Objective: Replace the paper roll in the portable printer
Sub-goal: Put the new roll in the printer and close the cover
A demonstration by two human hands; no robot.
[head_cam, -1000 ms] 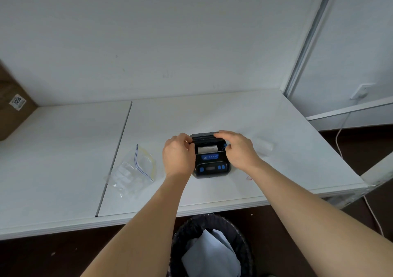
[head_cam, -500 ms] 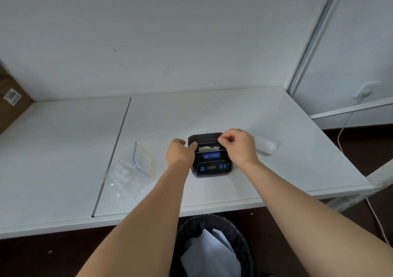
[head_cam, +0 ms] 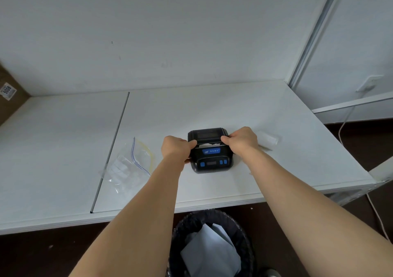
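A small black portable printer with blue buttons sits on the white table. Its lid lies nearly flat over the paper bay, and a strip of white paper shows in the slot. My left hand grips the printer's left side, thumb on the lid's left corner. My right hand holds the right side, fingers pinching the lid's right corner. A white paper roll lies on the table just right of my right hand.
An empty clear zip bag lies left of the printer. A black waste bin with crumpled paper stands under the table's front edge. A cardboard box is at the far left. A white cable hangs at the right.
The lid has come down from half raised to nearly flat over the paper. Both hands have shifted from the printer's sides up to the lid's corners.
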